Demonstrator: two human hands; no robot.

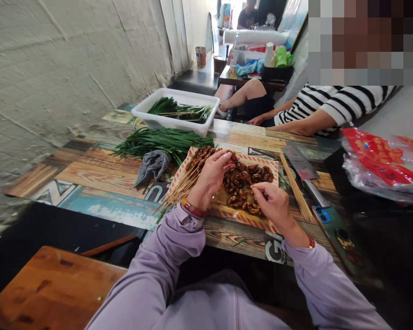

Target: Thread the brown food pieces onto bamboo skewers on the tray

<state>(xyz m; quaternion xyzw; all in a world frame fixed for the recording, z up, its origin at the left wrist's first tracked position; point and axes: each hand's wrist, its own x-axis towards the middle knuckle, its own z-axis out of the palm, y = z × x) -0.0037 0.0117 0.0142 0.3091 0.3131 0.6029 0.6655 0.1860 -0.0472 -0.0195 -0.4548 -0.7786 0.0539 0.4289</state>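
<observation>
A shallow red-and-white patterned tray lies in front of me on the wooden table, filled with glossy brown marinated pieces. My left hand reaches into the pile with its fingertips pinched on a brown piece. My right hand rests curled over the tray's right side, fingers pressed together on what looks like a thin skewer. Finished skewers lie fanned along the tray's left edge, sticks pointing toward me.
Loose green chives and a grey cloth lie left of the tray; a white tub holds more greens. Bare bamboo sticks, a cleaver and a phone sit right. A person in stripes sits opposite.
</observation>
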